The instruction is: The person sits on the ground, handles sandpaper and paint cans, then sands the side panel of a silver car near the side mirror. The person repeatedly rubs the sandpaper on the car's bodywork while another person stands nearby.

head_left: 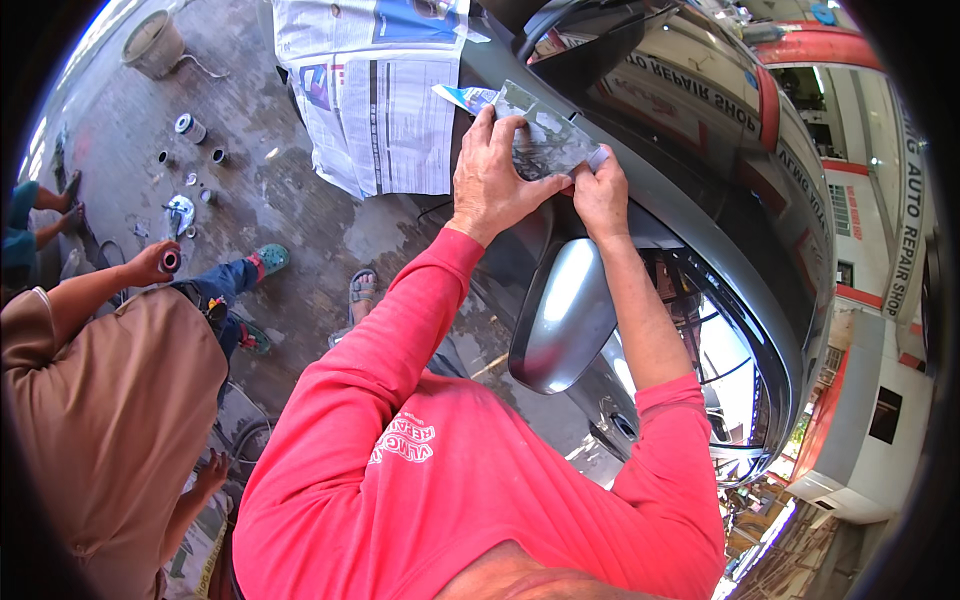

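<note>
A flat grey board [556, 143], smeared and stained, lies tilted over the dark grey car's fender near the windshield base. My left hand [492, 180] grips its near left edge, with fingers over the top and the thumb stretched along the lower side. At the board's right corner, my right hand [602, 196] is closed on a small pale flat piece [598, 158]; its full shape is hidden by the fingers. A scrap of blue-and-white printed paper [466, 98] sticks out beyond the left fingers. Just below my hands is the silver-grey side mirror [566, 316].
Newspaper sheets [400, 120] cover the car's front side. On the left, a co-worker in brown [120, 400] holds a small round container [169, 262]. Several cans [190, 128] and a bucket [153, 45] stand on the stained concrete floor. The dark windshield [690, 110] curves away right.
</note>
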The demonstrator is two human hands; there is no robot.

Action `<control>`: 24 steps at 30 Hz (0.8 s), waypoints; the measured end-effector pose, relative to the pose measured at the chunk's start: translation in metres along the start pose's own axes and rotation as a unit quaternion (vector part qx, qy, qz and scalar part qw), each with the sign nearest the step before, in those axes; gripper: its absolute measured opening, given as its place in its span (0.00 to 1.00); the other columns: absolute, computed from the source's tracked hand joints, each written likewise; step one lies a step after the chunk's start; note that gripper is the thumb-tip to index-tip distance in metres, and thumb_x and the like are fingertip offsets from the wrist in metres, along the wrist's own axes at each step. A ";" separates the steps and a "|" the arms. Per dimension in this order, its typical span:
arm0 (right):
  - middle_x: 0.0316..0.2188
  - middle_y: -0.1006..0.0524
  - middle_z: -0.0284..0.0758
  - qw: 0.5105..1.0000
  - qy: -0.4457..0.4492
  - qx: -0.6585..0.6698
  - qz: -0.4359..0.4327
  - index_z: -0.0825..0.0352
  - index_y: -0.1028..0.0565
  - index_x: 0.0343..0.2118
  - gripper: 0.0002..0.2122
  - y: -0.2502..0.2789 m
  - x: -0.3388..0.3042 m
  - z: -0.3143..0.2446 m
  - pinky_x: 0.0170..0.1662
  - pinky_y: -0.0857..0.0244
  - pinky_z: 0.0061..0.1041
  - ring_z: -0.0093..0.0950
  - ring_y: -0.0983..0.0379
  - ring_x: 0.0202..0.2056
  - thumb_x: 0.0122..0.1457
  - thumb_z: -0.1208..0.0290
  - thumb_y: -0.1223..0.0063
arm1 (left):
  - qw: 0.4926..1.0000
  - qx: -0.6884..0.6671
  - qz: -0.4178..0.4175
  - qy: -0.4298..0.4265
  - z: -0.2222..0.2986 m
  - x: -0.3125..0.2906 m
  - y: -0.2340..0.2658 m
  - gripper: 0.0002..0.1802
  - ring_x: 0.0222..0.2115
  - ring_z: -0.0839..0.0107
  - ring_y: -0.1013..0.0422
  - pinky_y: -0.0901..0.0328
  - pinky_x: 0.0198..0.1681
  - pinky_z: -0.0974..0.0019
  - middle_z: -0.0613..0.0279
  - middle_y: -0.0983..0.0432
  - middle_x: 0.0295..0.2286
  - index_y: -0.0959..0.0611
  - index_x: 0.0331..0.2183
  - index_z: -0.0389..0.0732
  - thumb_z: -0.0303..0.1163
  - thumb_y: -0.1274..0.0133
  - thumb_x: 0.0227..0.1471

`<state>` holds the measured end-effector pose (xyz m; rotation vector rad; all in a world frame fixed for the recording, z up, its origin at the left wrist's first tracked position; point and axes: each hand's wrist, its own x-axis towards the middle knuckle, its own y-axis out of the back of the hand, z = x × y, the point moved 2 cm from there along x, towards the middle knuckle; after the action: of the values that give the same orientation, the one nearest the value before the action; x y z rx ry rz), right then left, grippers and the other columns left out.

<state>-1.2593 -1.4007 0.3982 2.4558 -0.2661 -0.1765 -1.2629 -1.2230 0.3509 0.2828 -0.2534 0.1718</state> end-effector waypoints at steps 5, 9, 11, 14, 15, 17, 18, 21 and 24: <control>0.41 0.18 0.37 0.974 -0.100 0.203 -0.034 0.69 0.25 0.48 0.09 -0.001 -0.002 -0.005 0.36 0.20 0.30 0.26 0.18 0.36 0.71 0.74 0.56 | 1.000 0.016 -0.025 0.006 -0.010 -0.002 -0.014 0.48 0.63 0.39 0.36 0.36 0.63 0.47 0.30 0.36 0.62 0.20 0.52 0.40 0.54 0.22 0.33; 0.46 0.19 0.43 0.948 -0.142 0.283 -0.030 0.70 0.29 0.55 0.14 0.002 0.000 0.000 0.40 0.20 0.34 0.34 0.18 0.42 0.71 0.72 0.57 | 1.000 0.016 -0.026 0.007 -0.019 -0.002 -0.020 0.48 0.62 0.38 0.35 0.36 0.62 0.47 0.30 0.36 0.62 0.20 0.52 0.41 0.55 0.22 0.33; 0.47 0.20 0.44 0.932 -0.164 0.324 -0.016 0.70 0.29 0.55 0.14 0.008 0.001 0.006 0.42 0.21 0.37 0.36 0.18 0.43 0.71 0.71 0.57 | 1.000 0.021 -0.019 -0.011 -0.018 -0.002 -0.022 0.47 0.61 0.38 0.34 0.35 0.62 0.47 0.30 0.35 0.62 0.20 0.53 0.41 0.56 0.23 0.33; 0.49 0.21 0.46 0.921 -0.192 0.339 -0.030 0.71 0.29 0.56 0.18 0.013 0.001 0.008 0.49 0.24 0.44 0.41 0.18 0.44 0.74 0.62 0.59 | 0.999 0.018 0.010 -0.040 -0.014 -0.001 -0.026 0.46 0.59 0.37 0.33 0.36 0.61 0.46 0.28 0.34 0.59 0.20 0.50 0.41 0.54 0.22 0.31; 0.49 0.21 0.46 0.922 -0.199 0.330 -0.035 0.71 0.29 0.56 0.20 0.014 -0.001 0.005 0.50 0.24 0.44 0.41 0.18 0.45 0.75 0.59 0.60 | 0.998 0.025 0.017 -0.047 -0.014 -0.001 -0.026 0.46 0.59 0.37 0.33 0.36 0.61 0.45 0.28 0.34 0.59 0.19 0.50 0.41 0.54 0.22 0.31; 0.50 0.21 0.45 0.923 -0.205 0.322 -0.045 0.71 0.29 0.58 0.24 0.014 -0.002 -0.004 0.52 0.26 0.44 0.42 0.19 0.46 0.76 0.53 0.63 | 0.998 0.034 0.022 -0.053 -0.011 0.003 -0.023 0.45 0.58 0.36 0.33 0.36 0.61 0.45 0.28 0.34 0.59 0.19 0.49 0.40 0.54 0.23 0.31; 0.50 0.21 0.45 0.923 -0.207 0.320 -0.050 0.71 0.30 0.58 0.26 0.012 -0.002 -0.008 0.53 0.26 0.44 0.42 0.19 0.46 0.76 0.51 0.64 | 0.998 0.036 0.019 -0.051 -0.011 0.003 -0.024 0.45 0.58 0.36 0.33 0.36 0.61 0.45 0.28 0.34 0.59 0.19 0.49 0.40 0.54 0.23 0.31; 0.51 0.21 0.44 0.921 -0.210 0.323 -0.050 0.70 0.30 0.60 0.29 0.012 -0.003 -0.010 0.52 0.27 0.42 0.40 0.20 0.47 0.76 0.46 0.66 | 0.998 0.039 0.014 -0.048 -0.011 0.003 -0.025 0.45 0.57 0.36 0.32 0.36 0.61 0.45 0.27 0.34 0.59 0.19 0.49 0.40 0.54 0.23 0.31; 0.51 0.20 0.42 0.920 -0.203 0.332 -0.046 0.69 0.29 0.60 0.30 0.016 0.000 -0.003 0.48 0.27 0.39 0.37 0.20 0.46 0.76 0.44 0.66 | 0.998 0.040 0.010 -0.051 -0.005 -0.002 -0.029 0.45 0.57 0.37 0.31 0.35 0.60 0.45 0.28 0.34 0.59 0.19 0.49 0.41 0.55 0.23 0.31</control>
<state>-1.2615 -1.4116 0.4105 3.0893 -0.4464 -0.7500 -1.2576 -1.2488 0.3382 0.3684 -0.3512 0.1868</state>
